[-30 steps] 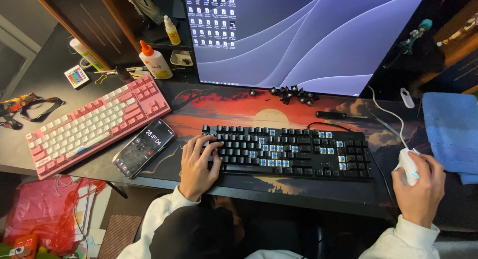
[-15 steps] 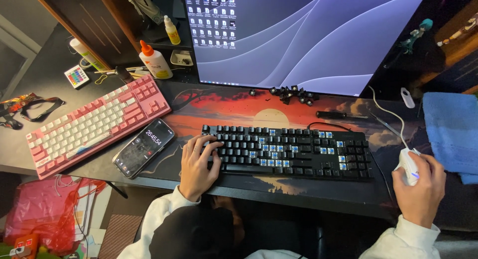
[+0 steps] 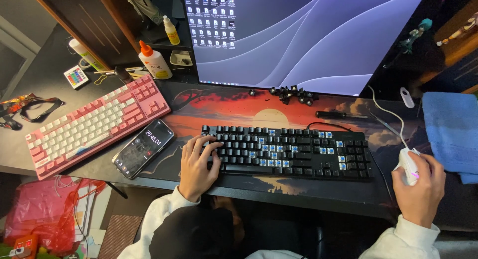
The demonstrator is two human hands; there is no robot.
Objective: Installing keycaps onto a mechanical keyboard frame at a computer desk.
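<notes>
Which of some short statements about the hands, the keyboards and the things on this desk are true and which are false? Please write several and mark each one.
1. The left hand rests on the left end of the black keyboard. True.
2. The right hand holds a black pen. False: it grips a white mouse.
3. The black keyboard has all its keycaps. False: several are off, showing blue switches, and loose black keycaps lie by the monitor.
4. A phone lies between the pink keyboard and the black one. True.
5. The blue towel covers the pink keyboard. False: it lies at the desk's right edge.
</notes>
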